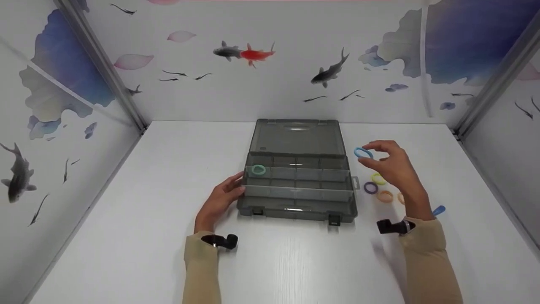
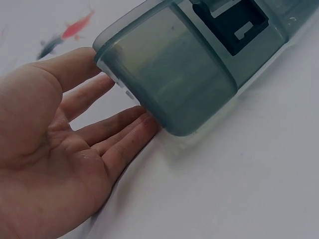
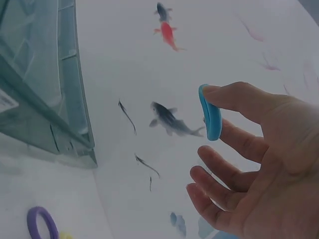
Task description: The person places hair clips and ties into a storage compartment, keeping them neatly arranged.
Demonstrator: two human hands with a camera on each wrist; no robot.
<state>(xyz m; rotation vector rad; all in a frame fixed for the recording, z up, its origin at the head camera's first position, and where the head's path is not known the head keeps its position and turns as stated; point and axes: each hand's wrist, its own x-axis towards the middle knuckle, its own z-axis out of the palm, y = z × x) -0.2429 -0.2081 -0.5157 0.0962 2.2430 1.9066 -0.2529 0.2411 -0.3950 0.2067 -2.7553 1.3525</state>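
Note:
My right hand [image 1: 392,164] pinches a blue hair tie [image 3: 211,113] between thumb and index finger, raised to the right of the box. In the right wrist view its other fingers are loosely bent, away from the tie. A grey see-through divided box [image 1: 297,216] lies with its lid [image 1: 297,137] folded back. One teal hair tie [image 1: 258,169] sits in a compartment at its left. My left hand [image 1: 220,200] touches the box's left side; the left wrist view shows its fingers extended, with fingertips at the box's wall [image 2: 169,89].
Right of the box lie a yellow hair tie [image 1: 378,179], a purple one [image 1: 371,188] and an orange one [image 1: 384,196]. Another orange tie [image 1: 400,197] is partly hidden by my right wrist. A blue object [image 1: 439,210] shows beside the right forearm. Printed panels enclose the white table.

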